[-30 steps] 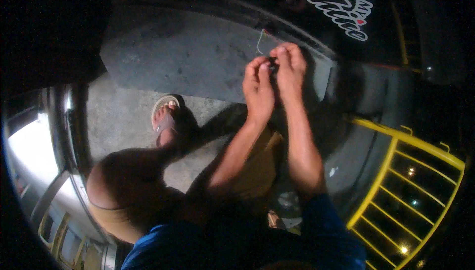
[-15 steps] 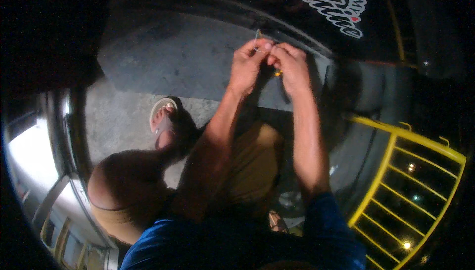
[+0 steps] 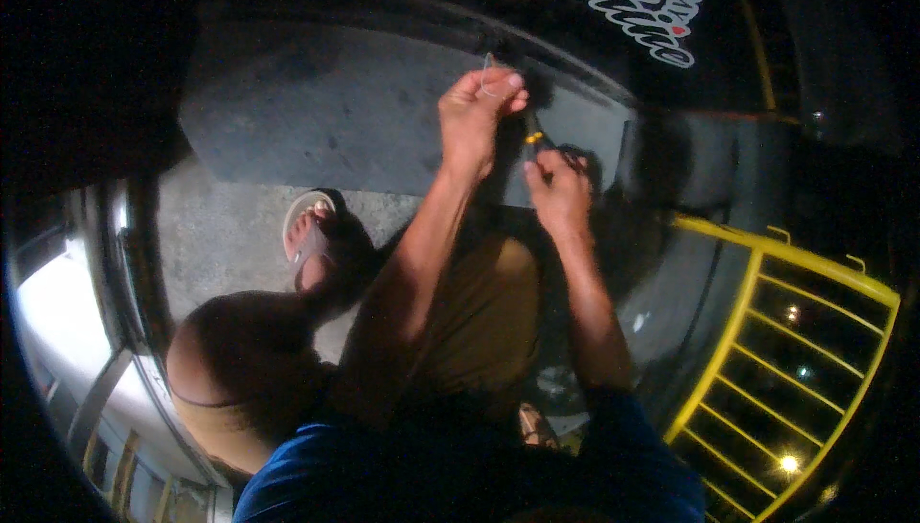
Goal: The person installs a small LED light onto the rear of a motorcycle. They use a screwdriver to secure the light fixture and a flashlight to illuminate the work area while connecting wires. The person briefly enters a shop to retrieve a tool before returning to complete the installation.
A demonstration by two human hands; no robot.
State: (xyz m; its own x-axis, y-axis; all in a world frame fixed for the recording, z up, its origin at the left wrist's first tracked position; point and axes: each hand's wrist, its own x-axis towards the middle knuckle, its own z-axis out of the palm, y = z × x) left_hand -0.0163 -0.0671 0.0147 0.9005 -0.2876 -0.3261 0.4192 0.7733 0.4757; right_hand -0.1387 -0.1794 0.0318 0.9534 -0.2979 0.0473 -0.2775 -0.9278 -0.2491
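Thin pale wire (image 3: 485, 71) loops at the left hand (image 3: 467, 130), pinched between its fingers; the nearby right hand (image 3: 562, 195) grips a yellow-banded dark tool (image 3: 534, 139), its long axis pointing up toward them.

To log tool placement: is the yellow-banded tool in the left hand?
No, the right hand grips the yellow-banded tool; the left hand holds a pale strand.

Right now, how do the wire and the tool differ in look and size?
The wire is pale; the tool is dark with yellow marks. The wire is thin and curved; the tool is thicker. Both are held: the wire in the left hand, the tool in the right.
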